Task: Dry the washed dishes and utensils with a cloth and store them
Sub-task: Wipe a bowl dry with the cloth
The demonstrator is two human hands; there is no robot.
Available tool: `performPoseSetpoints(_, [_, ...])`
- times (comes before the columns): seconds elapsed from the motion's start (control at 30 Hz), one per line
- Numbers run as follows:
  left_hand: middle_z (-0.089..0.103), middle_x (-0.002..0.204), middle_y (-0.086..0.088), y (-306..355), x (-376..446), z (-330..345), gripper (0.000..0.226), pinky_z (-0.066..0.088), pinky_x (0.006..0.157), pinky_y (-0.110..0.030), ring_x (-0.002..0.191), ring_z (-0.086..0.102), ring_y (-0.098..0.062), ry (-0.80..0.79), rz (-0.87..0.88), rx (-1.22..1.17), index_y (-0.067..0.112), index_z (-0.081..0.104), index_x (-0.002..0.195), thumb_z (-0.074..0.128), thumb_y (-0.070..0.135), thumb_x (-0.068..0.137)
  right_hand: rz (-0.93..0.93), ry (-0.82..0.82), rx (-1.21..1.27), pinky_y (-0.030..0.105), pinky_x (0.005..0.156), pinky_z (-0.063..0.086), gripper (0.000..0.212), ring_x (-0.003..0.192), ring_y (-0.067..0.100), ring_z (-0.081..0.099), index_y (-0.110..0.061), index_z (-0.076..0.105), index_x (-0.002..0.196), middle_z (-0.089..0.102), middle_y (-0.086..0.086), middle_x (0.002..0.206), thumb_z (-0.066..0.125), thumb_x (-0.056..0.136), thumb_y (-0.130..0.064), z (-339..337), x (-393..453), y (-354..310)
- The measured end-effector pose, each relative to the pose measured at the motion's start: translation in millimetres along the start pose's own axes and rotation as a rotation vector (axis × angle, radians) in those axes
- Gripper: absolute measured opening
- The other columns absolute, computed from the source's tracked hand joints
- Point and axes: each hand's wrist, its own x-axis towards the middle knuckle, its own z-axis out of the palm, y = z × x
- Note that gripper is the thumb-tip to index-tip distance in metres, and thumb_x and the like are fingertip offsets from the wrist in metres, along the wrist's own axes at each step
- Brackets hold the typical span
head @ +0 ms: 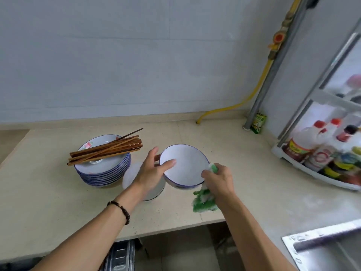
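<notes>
Right hand (218, 179) grips green cloth (204, 198) against rim of blue-rimmed bowl (184, 166), left hand (151, 169) pinching its opposite rim, above countertop front edge; glazed, likely slippery and breakable, so hold by rim.

labels on the bottles (304, 151) and green packet (258, 122) are too blurred to read.

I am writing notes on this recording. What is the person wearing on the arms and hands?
Both forearms are bare, with no sleeves in view. The left wrist carries a bracelet of dark round beads. The left hand and right hand have no gloves.
</notes>
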Motion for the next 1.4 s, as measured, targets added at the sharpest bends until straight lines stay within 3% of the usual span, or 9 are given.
performPoseSetpoints(0.13, [0.065,0.124,-0.008,24.0,-17.3,72.9,0.064,0.056,0.09,-0.044,0.105,0.064,-0.028,-0.197,-0.213,-0.259,0.023,0.06,0.123,0.068,0.047,0.065,0.037,0.12,0.099,0.035,0.054,0.046,0.01,0.054,0.025,0.053,-0.01,0.066,0.078,0.056,0.002,0.055,0.057,0.079,-0.005,-64.7,-22.4,9.8])
performPoseSetpoints(0.37, [0.062,0.111,-0.014,48.7,-64.1,219.6,0.027,0.056,0.092,-0.053,0.097,0.063,-0.033,-0.375,-0.291,-0.255,0.019,0.059,0.114,0.056,0.03,0.09,0.057,0.279,0.167,0.041,0.064,0.058,0.008,0.067,0.024,0.065,-0.013,0.068,0.094,0.069,0.009,0.077,0.061,0.091,-0.015,-201.1,-59.0,66.1])
performPoseSetpoints(0.57, [0.061,0.11,-0.011,51.2,-92.8,347.5,0.047,0.061,0.068,-0.041,0.081,0.063,-0.027,-0.402,-0.137,0.146,0.019,0.051,0.126,0.065,0.046,0.09,0.163,0.489,0.297,0.041,0.09,0.053,0.048,0.105,0.026,0.06,-0.017,0.042,0.137,0.055,0.006,0.122,0.061,0.093,-0.022,-315.2,-89.0,148.6])
performPoseSetpoints(0.7, [0.061,0.122,-0.003,43.2,-110.0,414.4,0.073,0.062,0.073,-0.044,0.097,0.065,-0.026,-0.486,0.066,0.481,0.028,0.044,0.132,0.069,0.066,0.074,0.201,0.531,0.442,0.03,0.063,0.049,0.04,0.083,0.018,0.061,-0.013,0.045,0.122,0.057,0.006,0.102,0.063,0.086,-0.016,-368.1,-112.2,185.4])
performPoseSetpoints(0.87, [0.057,0.13,-0.004,40.5,-127.7,464.3,0.081,0.054,0.095,-0.048,0.114,0.058,-0.029,-0.523,0.189,0.798,0.025,0.034,0.146,0.068,0.063,0.083,0.156,0.481,0.653,0.027,0.058,0.045,0.008,0.056,0.016,0.055,-0.012,0.07,0.08,0.061,0.004,0.068,0.07,0.074,-0.007,-403.4,-127.3,210.8])
performPoseSetpoints(0.97, [0.056,0.132,-0.007,42.6,-134.1,477.2,0.083,0.052,0.098,-0.047,0.115,0.057,-0.031,-0.531,0.234,0.893,0.023,0.034,0.146,0.068,0.064,0.082,0.193,0.45,0.691,0.027,0.058,0.045,0.019,0.057,0.018,0.057,-0.009,0.077,0.079,0.065,0.005,0.065,0.062,0.076,0.001,-414.9,-133.5,223.4])
performPoseSetpoints(1.1, [0.054,0.133,-0.008,45.9,-140.2,482.5,0.086,0.051,0.098,-0.047,0.116,0.056,-0.031,-0.534,0.246,0.939,0.022,0.032,0.147,0.067,0.066,0.082,0.153,0.474,0.611,0.036,0.076,0.058,0.039,0.084,0.019,0.07,-0.029,0.078,0.09,0.076,-0.002,0.095,0.047,0.09,-0.005,-415.1,-133.2,240.1])
performPoseSetpoints(1.23, [0.052,0.136,-0.009,47.0,-144.1,481.8,0.09,0.051,0.098,-0.048,0.117,0.055,-0.031,-0.536,0.233,0.967,0.021,0.028,0.149,0.065,0.068,0.082,0.057,0.392,0.68,0.044,0.068,0.062,0.031,0.095,0.027,0.068,-0.04,0.072,0.113,0.067,-0.007,0.126,0.049,0.105,-0.022,-410.2,-131.7,245.6])
performPoseSetpoints(1.4, [0.047,0.145,-0.01,48.1,-145.3,476.5,0.093,0.05,0.1,-0.049,0.124,0.052,-0.032,-0.525,0.199,0.972,0.021,0.025,0.152,0.065,0.068,0.082,0.136,0.323,0.734,0.028,0.07,0.058,0.053,0.112,0.015,0.059,-0.035,0.04,0.15,0.047,-0.009,0.146,0.05,0.101,-0.017,-411.1,-119.5,255.3])
